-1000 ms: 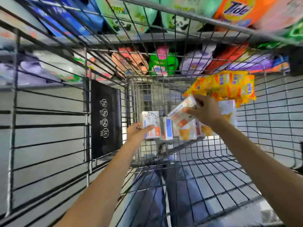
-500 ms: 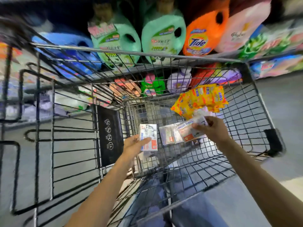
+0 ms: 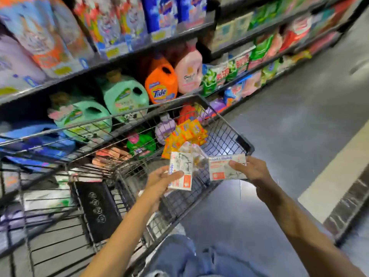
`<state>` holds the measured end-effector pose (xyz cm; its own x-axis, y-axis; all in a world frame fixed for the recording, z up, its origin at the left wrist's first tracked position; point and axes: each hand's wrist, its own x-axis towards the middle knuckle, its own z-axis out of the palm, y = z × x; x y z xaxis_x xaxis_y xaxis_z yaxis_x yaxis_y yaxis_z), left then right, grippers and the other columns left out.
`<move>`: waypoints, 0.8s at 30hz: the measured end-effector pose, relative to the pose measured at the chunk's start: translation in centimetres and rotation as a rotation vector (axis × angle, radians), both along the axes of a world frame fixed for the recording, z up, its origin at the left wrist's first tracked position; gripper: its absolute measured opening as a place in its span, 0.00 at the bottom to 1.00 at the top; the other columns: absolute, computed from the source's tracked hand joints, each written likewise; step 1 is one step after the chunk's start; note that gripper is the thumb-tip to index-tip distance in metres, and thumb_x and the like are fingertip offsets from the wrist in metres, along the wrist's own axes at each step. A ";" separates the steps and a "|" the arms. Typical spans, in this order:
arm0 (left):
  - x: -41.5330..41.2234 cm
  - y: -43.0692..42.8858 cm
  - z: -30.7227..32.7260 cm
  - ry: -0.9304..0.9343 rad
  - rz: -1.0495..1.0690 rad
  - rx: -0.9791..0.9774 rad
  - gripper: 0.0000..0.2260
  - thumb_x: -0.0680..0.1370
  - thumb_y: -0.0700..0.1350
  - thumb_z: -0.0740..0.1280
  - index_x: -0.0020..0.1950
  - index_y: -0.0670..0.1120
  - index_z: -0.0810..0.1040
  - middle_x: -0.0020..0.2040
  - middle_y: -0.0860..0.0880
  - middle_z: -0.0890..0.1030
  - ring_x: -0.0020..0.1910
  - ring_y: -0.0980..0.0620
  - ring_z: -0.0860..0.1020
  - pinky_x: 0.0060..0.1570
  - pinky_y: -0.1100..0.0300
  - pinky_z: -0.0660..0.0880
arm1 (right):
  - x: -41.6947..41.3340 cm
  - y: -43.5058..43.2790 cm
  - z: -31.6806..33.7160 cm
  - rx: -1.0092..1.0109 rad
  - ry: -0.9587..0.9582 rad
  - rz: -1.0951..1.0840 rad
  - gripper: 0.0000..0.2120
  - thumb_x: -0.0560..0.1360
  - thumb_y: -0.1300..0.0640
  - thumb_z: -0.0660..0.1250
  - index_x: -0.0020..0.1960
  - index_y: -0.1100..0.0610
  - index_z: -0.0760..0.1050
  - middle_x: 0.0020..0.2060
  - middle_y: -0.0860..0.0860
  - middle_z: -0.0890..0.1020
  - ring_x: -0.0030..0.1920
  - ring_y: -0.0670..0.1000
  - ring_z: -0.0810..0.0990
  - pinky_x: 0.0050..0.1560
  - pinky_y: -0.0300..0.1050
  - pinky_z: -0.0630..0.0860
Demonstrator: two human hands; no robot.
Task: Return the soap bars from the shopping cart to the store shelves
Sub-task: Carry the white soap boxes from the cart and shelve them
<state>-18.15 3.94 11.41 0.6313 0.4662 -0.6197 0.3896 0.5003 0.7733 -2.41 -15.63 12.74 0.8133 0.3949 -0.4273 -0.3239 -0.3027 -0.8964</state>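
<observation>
Two soap boxes (image 3: 180, 170) held, shelves (image 3: 139, 50) blurred

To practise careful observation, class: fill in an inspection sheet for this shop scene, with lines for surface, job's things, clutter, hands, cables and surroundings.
Surface: wire shopping cart on a grey floor.
Job's things: left soap box and right soap box, both white, both in hand.
Clutter: yellow multipack in the cart; black flap.
Hands: left hand holds the left soap box; right hand holds the right soap box.
Cables: nothing seen.
Surroundings: shelves with detergent jugs, one an orange Tide jug.
</observation>
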 end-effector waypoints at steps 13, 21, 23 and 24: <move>5.7 -19.9 2.7 -0.044 -0.458 -0.071 0.08 0.74 0.38 0.68 0.52 0.41 0.81 0.39 0.48 0.85 0.32 0.56 0.82 0.31 0.65 0.77 | -6.3 -24.4 -1.3 0.057 0.149 -0.599 0.07 0.70 0.63 0.71 0.47 0.65 0.80 0.38 0.60 0.82 0.35 0.53 0.80 0.37 0.43 0.76; 8.6 -25.5 1.2 0.046 -0.574 -0.072 0.06 0.72 0.37 0.70 0.47 0.44 0.82 0.43 0.44 0.85 0.35 0.54 0.83 0.29 0.66 0.76 | -6.4 -31.3 -2.0 0.140 0.239 -0.803 0.25 0.59 0.53 0.76 0.52 0.65 0.79 0.47 0.65 0.83 0.49 0.65 0.81 0.56 0.63 0.74; 10.0 -26.1 1.0 0.062 -0.565 -0.101 0.07 0.72 0.36 0.70 0.49 0.42 0.82 0.42 0.44 0.85 0.34 0.54 0.83 0.25 0.68 0.74 | -4.7 -31.9 -2.2 0.156 0.253 -0.797 0.22 0.61 0.53 0.75 0.52 0.64 0.80 0.47 0.63 0.84 0.51 0.65 0.81 0.59 0.64 0.74; 10.8 -26.4 0.7 0.070 -0.565 -0.115 0.07 0.72 0.35 0.69 0.49 0.41 0.81 0.41 0.44 0.85 0.33 0.54 0.82 0.23 0.69 0.72 | -3.6 -32.1 -2.3 0.156 0.260 -0.789 0.20 0.64 0.54 0.75 0.52 0.63 0.80 0.47 0.62 0.84 0.51 0.63 0.82 0.60 0.62 0.74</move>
<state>-7.31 -22.41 12.16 0.7182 -0.0045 -0.6958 0.6691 0.2790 0.6888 -6.01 -47.76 10.48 0.7590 -0.1776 -0.6264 -0.5898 0.2200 -0.7770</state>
